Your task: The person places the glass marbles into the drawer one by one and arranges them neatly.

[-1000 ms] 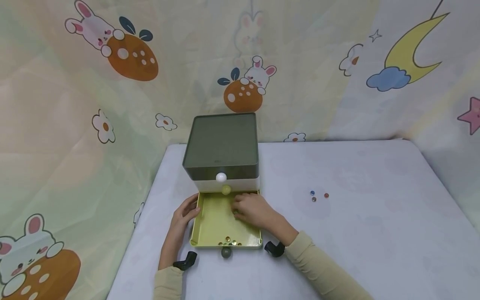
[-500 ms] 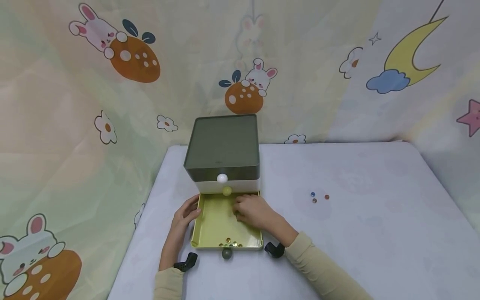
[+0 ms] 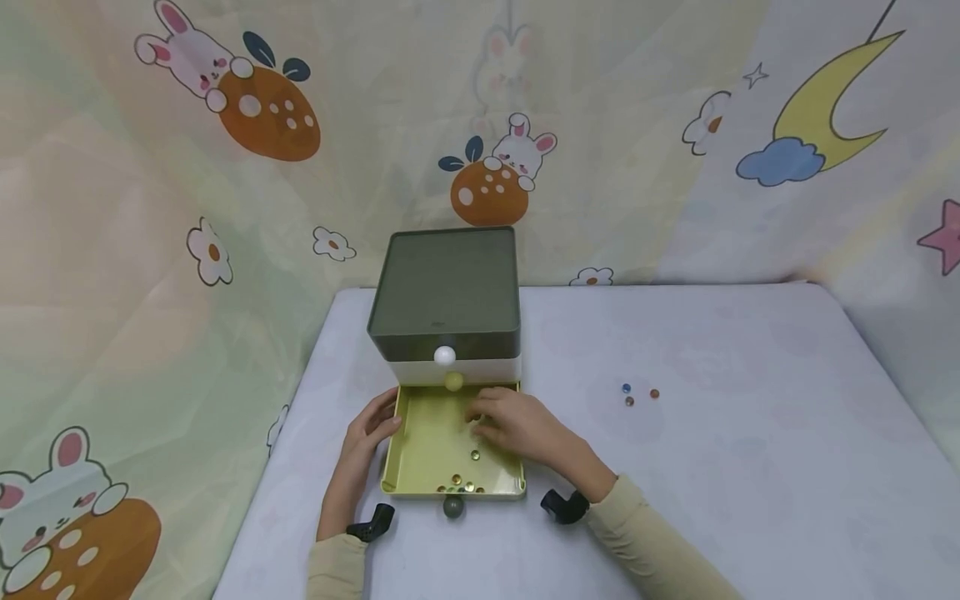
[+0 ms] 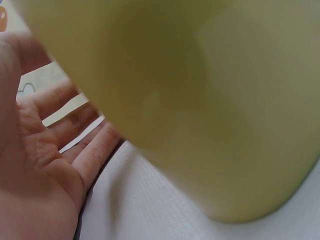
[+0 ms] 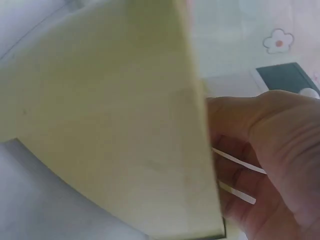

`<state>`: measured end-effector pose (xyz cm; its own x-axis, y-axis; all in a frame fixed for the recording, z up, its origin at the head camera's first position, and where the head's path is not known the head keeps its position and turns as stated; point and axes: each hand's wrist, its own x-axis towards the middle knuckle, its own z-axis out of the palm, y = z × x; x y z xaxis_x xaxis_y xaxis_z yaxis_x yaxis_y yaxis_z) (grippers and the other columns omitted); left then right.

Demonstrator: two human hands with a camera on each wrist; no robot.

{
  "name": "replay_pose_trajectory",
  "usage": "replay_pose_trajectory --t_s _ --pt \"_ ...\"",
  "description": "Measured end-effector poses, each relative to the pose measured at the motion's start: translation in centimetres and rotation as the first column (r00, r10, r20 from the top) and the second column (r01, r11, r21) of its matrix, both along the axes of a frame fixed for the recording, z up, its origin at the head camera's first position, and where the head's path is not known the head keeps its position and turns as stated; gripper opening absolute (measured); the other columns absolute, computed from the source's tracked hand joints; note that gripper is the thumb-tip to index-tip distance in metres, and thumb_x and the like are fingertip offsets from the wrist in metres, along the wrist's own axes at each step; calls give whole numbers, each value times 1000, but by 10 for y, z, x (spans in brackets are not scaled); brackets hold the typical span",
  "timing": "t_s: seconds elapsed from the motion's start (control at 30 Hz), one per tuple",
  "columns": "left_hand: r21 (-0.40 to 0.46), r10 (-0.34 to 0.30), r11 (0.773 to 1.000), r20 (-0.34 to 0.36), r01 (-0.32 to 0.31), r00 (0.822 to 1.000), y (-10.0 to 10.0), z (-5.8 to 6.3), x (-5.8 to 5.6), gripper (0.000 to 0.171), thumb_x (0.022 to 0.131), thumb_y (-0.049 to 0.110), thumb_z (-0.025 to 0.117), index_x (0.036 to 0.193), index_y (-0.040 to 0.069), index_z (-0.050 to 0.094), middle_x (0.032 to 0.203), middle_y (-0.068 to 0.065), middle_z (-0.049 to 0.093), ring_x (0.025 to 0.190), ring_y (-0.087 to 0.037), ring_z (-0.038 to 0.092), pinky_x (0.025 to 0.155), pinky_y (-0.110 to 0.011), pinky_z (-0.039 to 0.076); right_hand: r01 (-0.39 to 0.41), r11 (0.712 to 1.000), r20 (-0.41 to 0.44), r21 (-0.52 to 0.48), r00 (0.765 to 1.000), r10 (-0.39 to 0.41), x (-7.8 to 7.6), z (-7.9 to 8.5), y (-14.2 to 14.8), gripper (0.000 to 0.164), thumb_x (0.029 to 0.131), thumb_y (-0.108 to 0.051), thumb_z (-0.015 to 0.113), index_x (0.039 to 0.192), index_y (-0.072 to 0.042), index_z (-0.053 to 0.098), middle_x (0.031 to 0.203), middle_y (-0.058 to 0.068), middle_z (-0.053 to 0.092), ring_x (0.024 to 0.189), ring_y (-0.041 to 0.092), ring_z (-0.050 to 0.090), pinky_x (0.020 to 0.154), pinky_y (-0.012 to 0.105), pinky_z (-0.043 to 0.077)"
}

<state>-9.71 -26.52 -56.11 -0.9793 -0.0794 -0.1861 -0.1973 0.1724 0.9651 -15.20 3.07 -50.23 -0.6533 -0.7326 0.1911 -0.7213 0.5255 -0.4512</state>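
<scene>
A yellow-green drawer [image 3: 431,433] is pulled out from the bottom of a small drawer box [image 3: 450,283] with a dark green top. Along its left wall rests my left hand [image 3: 369,429], fingers nearly straight and touching the side; the left wrist view shows the bare palm [image 4: 45,165] beside the drawer. My right hand [image 3: 513,423] reaches over the right wall into the drawer, thumb and fingers apart, with no held thing visible. Just below its fingers lies a small shiny greenish bead [image 3: 476,455]. Several similar beads [image 3: 457,480] lie near the drawer's front wall.
Three small beads, including a blue bead [image 3: 626,388] and a reddish bead [image 3: 655,394], lie on the white-covered table [image 3: 712,467] to the right. The box has a white knob [image 3: 445,356] and a yellow-green knob [image 3: 453,381]. A patterned cloth [image 3: 600,125] hangs behind.
My right hand has loosened its fingers and shifted slightly up and right. A bead now lies uncovered on the drawer floor below it. My left hand has stayed in place.
</scene>
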Motion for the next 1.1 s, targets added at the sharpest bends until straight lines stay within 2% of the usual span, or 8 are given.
replay_pose_trajectory --t_s 0.33,0.67,0.9,1.1 --pt "2 2 1000 0 -2 1000 2 0 1 53 103 29 64 154 25 49 157 -4 52 146 -22 46 126 -53 28 23 993 44 -119 999 -18 3 11 20 16 94 -17 78 110 -13 77 105 -4 75 92 15 70 80 26 58" --pt "-1 12 1000 10 -12 1000 3 2 -1 53 103 31 64 153 26 50 157 -4 52 147 -23 44 128 -56 25 120 977 109 -174 989 -102 2 19 50 18 94 -16 78 113 -15 76 105 -3 75 92 13 67 79 30 59" --pt "4 5 1000 -7 -5 1000 5 6 -2 52 103 30 63 153 26 50 157 -4 52 148 -25 44 128 -55 24 167 952 168 -255 978 -126 -4 19 78 20 93 -13 78 113 -15 76 108 -2 76 92 11 64 79 33 59" --pt "-9 11 1000 6 -11 1000 6 5 1 53 103 29 63 154 23 49 159 -6 50 149 -27 43 128 -57 24 166 941 183 -296 976 -114 -7 11 104 22 92 -13 80 113 -19 75 107 -1 75 91 6 62 80 33 58"
